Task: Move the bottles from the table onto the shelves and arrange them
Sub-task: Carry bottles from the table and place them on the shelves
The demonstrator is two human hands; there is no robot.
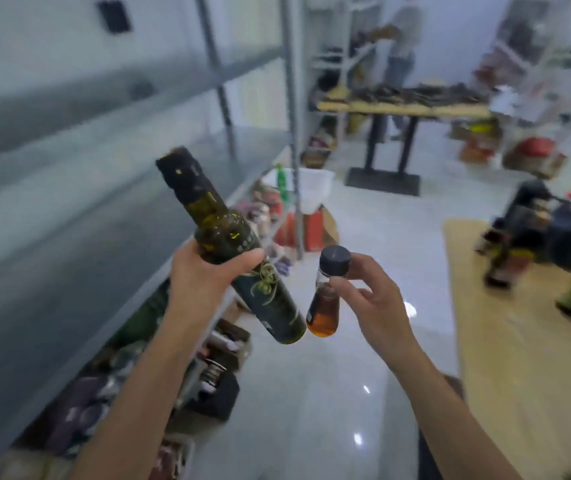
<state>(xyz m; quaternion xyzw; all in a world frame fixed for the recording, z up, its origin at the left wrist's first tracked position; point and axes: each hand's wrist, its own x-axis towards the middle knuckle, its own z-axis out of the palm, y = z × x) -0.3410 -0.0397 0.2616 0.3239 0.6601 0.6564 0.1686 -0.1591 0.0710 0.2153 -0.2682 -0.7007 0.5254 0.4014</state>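
My left hand [204, 271] grips a tall dark green olive oil bottle [270, 306] around its upper body, tilted with its black-capped neck up and to the left. My right hand [370, 299] holds a small amber bottle [323, 313] with a dark cap by its neck, fingertips pinching just under the cap. The two bottles nearly touch at their bases, in the air above the floor. Grey metal shelves [104, 209] run along the left, blurred. The wooden table [519, 341] at the right carries several more dark bottles [505, 265], also blurred.
Boxes and packaged goods [214, 368] sit on the floor under the shelves. A white bin [315, 192] stands by a shelf post. Further back are a second table [401, 109] with items and a person [398, 46] at white racks. Glossy white floor lies between.
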